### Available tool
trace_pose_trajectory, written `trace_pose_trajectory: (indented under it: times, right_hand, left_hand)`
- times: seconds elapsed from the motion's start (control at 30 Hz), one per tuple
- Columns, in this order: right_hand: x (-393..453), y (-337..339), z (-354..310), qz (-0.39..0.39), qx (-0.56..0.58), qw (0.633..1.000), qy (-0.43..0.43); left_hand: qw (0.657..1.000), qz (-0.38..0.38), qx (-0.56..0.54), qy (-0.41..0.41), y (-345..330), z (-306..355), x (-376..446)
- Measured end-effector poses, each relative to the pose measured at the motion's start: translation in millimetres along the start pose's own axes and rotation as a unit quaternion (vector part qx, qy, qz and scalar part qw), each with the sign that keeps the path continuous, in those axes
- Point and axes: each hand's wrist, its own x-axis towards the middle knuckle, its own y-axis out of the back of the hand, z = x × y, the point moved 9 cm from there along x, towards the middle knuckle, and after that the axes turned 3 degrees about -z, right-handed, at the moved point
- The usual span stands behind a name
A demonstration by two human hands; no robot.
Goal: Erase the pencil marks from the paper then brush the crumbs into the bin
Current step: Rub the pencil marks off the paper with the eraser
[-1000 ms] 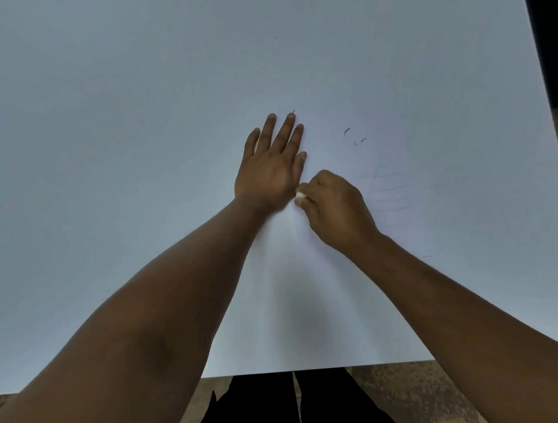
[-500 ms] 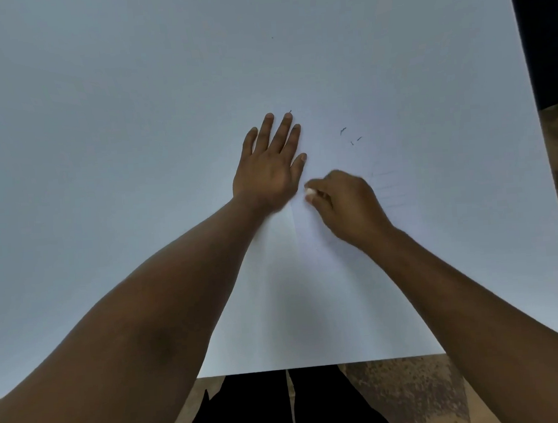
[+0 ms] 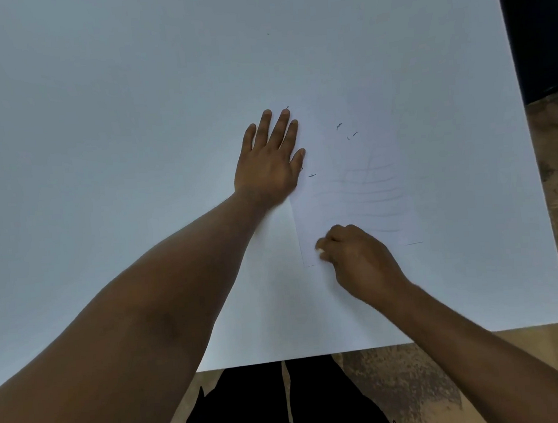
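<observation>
Left hand flat, right hand curled

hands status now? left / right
Left hand: open, fingers straight, pressing flat on the paper.
Right hand: closed, fingers curled round a small white eraser near the paper's lower edge.

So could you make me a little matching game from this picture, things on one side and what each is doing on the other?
Things:
1. left hand
2. right hand
3. small white eraser
4. dark eraser crumbs

States:
a. pinched in curled fingers
b. scattered on the white paper sheet
c. pressed flat, fingers straight
d. gripping near the sheet's near corner

Pairs: 1-c, 2-d, 3-a, 4-b
</observation>
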Motion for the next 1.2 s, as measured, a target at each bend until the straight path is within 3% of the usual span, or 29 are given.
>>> trace_pose_trajectory:
  times: [0.07, 0.2, 0.3, 0.7, 0.93, 1.1, 1.2]
  right_hand:
    - [22.3, 12.3, 3.4, -0.012, 0.011, 1.0, -0.005]
    - [84.9, 54.4, 4.1, 0.095, -0.008, 0.995, -0.02]
    - [114.7, 59.9, -2.6, 0.105, -0.045, 0.993, -0.017]
    - [116.2, 66.1, 18.9, 0.132, -0.063, 0.986, -0.076]
    - [100.3, 82.5, 67.5, 0.188, 0.0, 0.966, -0.178]
    - [111.7, 58.8, 27.6, 0.109, -0.009, 0.99, -0.09]
    - [110.8, 49.5, 16.7, 0.124, -0.026, 0.988, -0.088]
  left_hand:
    - [1.0, 0.001, -0.003, -0.003, -0.6, -0.4, 0.0]
    - [1.0, 0.002, -0.012, -0.012, -0.4, -0.6, 0.1]
    - [1.0, 0.007, -0.021, -0.014, 1.4, -1.5, -0.4]
    - [1.0, 0.018, -0.022, -0.004, 1.5, -3.3, -0.8]
    - [1.0, 0.021, -0.022, -0.001, 3.1, -2.5, -0.7]
    - [1.0, 0.016, -0.016, 0.0, 1.9, -2.3, 0.8]
    - [1.0, 0.014, -0.012, -0.001, 1.3, -1.4, 0.6]
